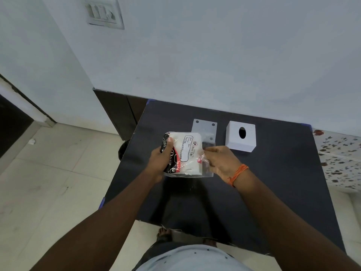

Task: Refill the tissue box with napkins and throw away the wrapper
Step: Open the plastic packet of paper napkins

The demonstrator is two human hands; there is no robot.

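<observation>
I hold a clear plastic pack of white napkins (190,153), printed in black and red, above the middle of the dark table (273,182). My left hand (161,161) grips the pack's left end, thumb on top. My right hand (220,163) pinches the wrapper's loose right edge. A white cube tissue box (240,136) with an oval opening on top stands at the far right of the table. A flat white panel with round holes (205,127) lies left of the box, partly behind the pack.
The table stands against a pale wall. A dark round bin (123,148) peeks out beside the table's left edge, on the tiled floor (48,182). A floral-patterned surface (340,159) adjoins the table on the right. My foot shows under the near edge.
</observation>
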